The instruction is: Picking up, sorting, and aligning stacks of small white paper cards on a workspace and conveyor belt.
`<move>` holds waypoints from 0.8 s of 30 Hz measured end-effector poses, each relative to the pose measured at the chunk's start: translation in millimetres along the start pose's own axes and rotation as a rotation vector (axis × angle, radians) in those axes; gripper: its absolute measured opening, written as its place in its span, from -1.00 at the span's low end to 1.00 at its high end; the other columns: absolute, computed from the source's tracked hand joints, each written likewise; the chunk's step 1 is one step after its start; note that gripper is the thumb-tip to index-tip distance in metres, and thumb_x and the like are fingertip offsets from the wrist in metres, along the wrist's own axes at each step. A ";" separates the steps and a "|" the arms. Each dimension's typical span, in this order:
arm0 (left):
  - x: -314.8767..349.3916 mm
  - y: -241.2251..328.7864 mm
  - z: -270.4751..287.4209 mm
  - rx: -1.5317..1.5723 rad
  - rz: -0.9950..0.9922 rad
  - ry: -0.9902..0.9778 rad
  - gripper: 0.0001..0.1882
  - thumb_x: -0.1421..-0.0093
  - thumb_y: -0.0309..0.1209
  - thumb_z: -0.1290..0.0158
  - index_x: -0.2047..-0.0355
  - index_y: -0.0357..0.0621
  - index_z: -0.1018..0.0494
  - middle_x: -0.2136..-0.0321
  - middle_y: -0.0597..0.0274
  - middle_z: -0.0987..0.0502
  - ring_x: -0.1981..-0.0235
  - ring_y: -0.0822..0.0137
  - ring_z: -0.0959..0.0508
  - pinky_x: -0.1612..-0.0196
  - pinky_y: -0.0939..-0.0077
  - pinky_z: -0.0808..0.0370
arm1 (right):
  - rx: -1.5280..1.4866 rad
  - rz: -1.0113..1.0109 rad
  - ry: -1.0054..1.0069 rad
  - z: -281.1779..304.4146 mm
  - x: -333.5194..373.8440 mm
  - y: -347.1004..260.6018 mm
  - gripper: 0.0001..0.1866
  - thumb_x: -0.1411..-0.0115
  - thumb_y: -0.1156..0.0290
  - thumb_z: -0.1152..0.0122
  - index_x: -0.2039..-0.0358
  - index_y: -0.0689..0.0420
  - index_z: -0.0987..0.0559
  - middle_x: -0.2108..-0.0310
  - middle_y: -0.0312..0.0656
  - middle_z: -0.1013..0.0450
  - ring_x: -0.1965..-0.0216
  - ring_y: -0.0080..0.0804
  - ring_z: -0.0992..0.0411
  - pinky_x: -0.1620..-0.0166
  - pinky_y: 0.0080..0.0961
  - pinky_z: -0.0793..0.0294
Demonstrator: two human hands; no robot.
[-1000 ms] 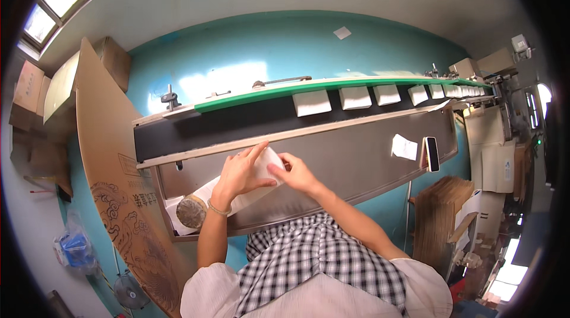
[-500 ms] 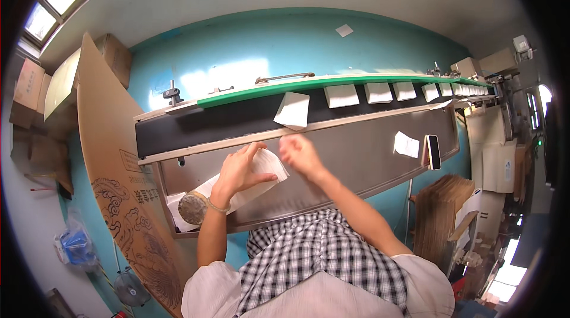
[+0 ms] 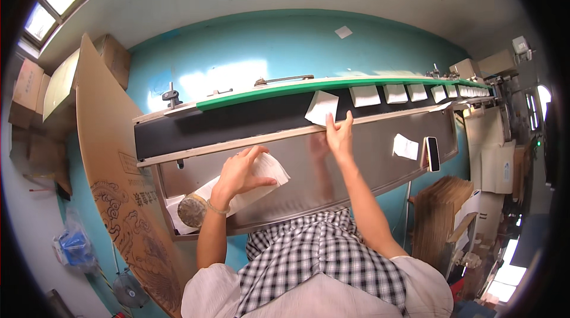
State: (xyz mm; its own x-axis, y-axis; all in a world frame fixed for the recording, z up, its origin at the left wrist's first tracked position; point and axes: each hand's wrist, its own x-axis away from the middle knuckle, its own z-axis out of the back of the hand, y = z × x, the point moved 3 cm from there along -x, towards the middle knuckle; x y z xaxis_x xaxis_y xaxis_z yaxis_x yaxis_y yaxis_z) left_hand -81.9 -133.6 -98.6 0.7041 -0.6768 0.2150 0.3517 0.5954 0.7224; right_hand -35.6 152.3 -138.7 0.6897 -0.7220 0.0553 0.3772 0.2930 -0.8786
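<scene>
My left hand [image 3: 238, 176] curves over a stack of white paper pieces [image 3: 270, 168] on the metal tray, thumb on the near side and fingers on the far side. A round, mottled weight [image 3: 193, 210] sits at the stack's left end, beside my wrist. Up on the black conveyor belt [image 3: 237, 119], a tilted white paper piece [image 3: 323, 106] lies at the near rail. My right hand [image 3: 340, 137] is at its lower edge, thumb touching it and index finger spread away. More white pieces [image 3: 364, 96] line the belt to the right.
A phone [image 3: 433, 154] stands on the metal tray [image 3: 368, 157] near a loose white sheet [image 3: 405, 147]. Tall cardboard [image 3: 119, 187] borders the left side. Beneath the tray's right end is a pile of flattened cardboard [image 3: 442, 217]. A green strip [image 3: 267, 99] edges the belt's far side.
The row of white pieces has shifted right along the belt, the tilted one too. My right hand has moved right and up to that piece; the left hand has hardly moved.
</scene>
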 end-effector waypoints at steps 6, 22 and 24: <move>-1.0 4.5 -2.1 -0.035 0.003 -0.012 -0.16 0.17 0.11 -0.40 -0.10 0.09 -0.39 0.04 0.07 -0.56 0.05 -0.04 -0.58 -0.01 0.10 -0.49 | 0.032 -0.246 -0.349 -6.1 -14.0 15.1 0.00 -0.21 -0.18 -0.25 -0.31 0.40 -0.14 0.62 -0.21 -0.49 0.68 -0.55 -0.37 0.58 -0.52 -0.36; 6.9 -1.9 6.1 -0.003 0.018 0.025 -0.05 0.21 0.11 -0.42 -0.18 0.06 -0.36 0.02 -0.01 -0.56 0.04 -0.05 -0.59 -0.01 0.09 -0.50 | -0.501 -0.435 -0.850 -56.9 102.4 -4.6 -0.52 -0.27 0.18 -0.31 -0.03 0.30 -0.53 0.15 -0.18 -0.54 0.16 -0.53 -0.48 0.14 -0.55 -0.49; 8.9 -6.0 4.1 -0.021 0.034 0.014 -0.08 0.21 0.09 -0.43 -0.14 0.04 -0.37 0.05 0.00 -0.57 0.05 -0.05 -0.59 -0.01 0.09 -0.50 | -0.349 -0.463 -0.848 -50.2 103.3 -13.4 -0.59 -0.26 0.28 -0.31 -0.01 0.27 -0.53 0.22 -0.20 -0.55 0.23 -0.55 -0.49 0.23 -0.53 -0.50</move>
State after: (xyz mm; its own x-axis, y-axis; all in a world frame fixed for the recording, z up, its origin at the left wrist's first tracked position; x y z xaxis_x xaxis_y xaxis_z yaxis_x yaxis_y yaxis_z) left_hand -80.3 -145.0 -98.4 0.7243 -0.6500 0.2299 0.3404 0.6271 0.7006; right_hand -0.4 42.3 -145.0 0.7832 0.0026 0.6217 0.6098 -0.1981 -0.7674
